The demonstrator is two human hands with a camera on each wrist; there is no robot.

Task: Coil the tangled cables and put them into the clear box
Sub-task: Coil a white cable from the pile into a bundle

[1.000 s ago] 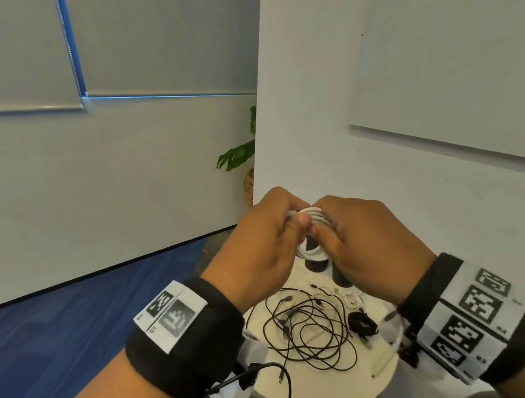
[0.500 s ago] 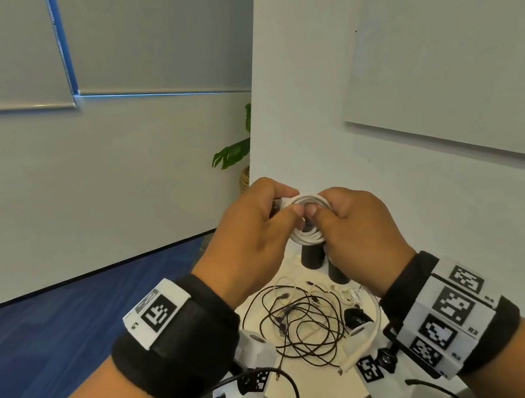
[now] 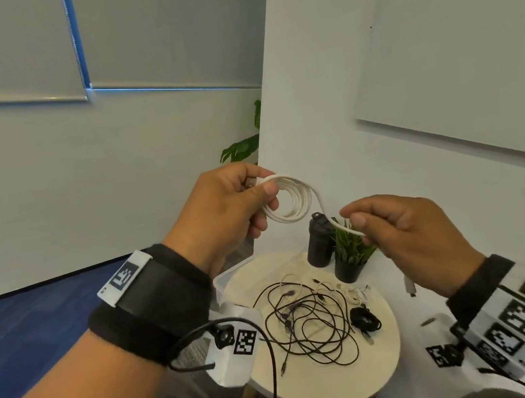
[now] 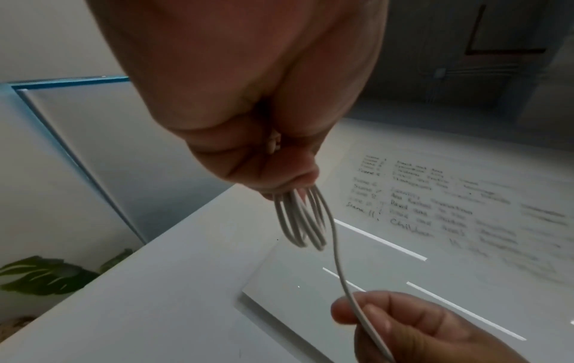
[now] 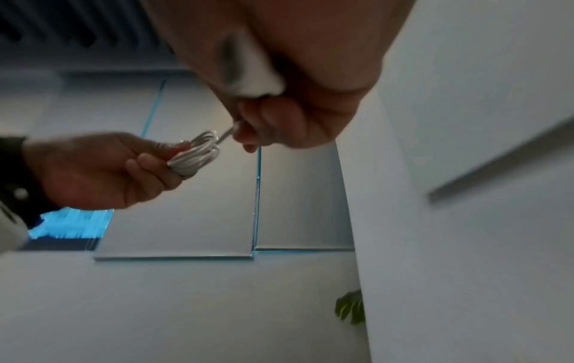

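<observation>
My left hand (image 3: 237, 202) pinches a white cable (image 3: 291, 204) wound into several loops, held in the air above the round table (image 3: 325, 385). The loops (image 4: 299, 221) hang below its fingertips in the left wrist view. A free length of the same cable runs down to my right hand (image 3: 392, 226), which pinches it between thumb and fingers. Its white end plug (image 3: 410, 287) dangles below that hand. A tangle of black cables (image 3: 308, 325) lies on the table. A corner of the clear box (image 3: 224, 280) shows at the table's left, mostly hidden by my left wrist.
A black cylinder (image 3: 319, 241) and a small potted plant (image 3: 350, 253) stand at the table's back. A small coiled black cable (image 3: 364, 318) and thin white cables (image 3: 348, 292) lie to the right of the tangle. A white wall (image 3: 356, 80) rises right behind the table.
My hands, close together on the coil before, have drawn apart. The right hand has moved right and down along the cable's free end; the left keeps the coil.
</observation>
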